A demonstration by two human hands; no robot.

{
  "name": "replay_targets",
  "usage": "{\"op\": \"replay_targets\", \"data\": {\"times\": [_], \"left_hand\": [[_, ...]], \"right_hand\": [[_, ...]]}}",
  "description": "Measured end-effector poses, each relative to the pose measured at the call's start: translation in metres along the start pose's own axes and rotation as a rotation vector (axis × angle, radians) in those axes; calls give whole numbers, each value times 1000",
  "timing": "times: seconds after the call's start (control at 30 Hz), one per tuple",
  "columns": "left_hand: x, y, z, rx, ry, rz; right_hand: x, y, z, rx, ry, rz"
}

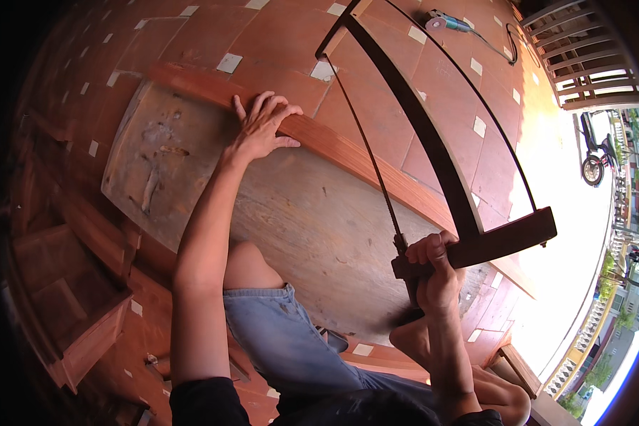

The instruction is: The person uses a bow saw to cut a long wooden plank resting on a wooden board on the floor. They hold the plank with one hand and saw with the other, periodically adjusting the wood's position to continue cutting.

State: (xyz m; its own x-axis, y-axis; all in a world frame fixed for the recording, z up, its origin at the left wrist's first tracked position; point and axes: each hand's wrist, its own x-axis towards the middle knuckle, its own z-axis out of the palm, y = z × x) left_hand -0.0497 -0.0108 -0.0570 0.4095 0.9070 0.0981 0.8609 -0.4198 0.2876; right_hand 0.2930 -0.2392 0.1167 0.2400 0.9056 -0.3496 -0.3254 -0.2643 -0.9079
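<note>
In my right hand [439,280] is the handle end of a wooden frame saw [422,117], with fingers wrapped around it. Its dark frame rises up and away, and the thin blade crosses over a long reddish wooden plank [348,150]. Whether the blade touches the plank I cannot tell. Further left, my left hand [263,131] grips the plank from above, fingers spread over its top and thumb on the near side. The plank lies along the far edge of a wide, worn wooden board [298,220].
An angle grinder [446,21] with a cord lies on the reddish tiled floor [206,39] at the far right. Dark wooden furniture [71,291] stands at left. Slatted woodwork [586,53] is at the upper right, with a motorcycle [593,167] outside. My bent leg [263,305] is beside the board.
</note>
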Motion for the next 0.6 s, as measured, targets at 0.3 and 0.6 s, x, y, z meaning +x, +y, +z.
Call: {"op": "replay_targets", "data": {"times": [0.3,0.6], "left_hand": [[-3,1,-4,38,6,-14],[-1,0,0,44,62,-3]], "right_hand": [[0,52,58,203,-84,81],[0,63,56,199,-128,56]]}}
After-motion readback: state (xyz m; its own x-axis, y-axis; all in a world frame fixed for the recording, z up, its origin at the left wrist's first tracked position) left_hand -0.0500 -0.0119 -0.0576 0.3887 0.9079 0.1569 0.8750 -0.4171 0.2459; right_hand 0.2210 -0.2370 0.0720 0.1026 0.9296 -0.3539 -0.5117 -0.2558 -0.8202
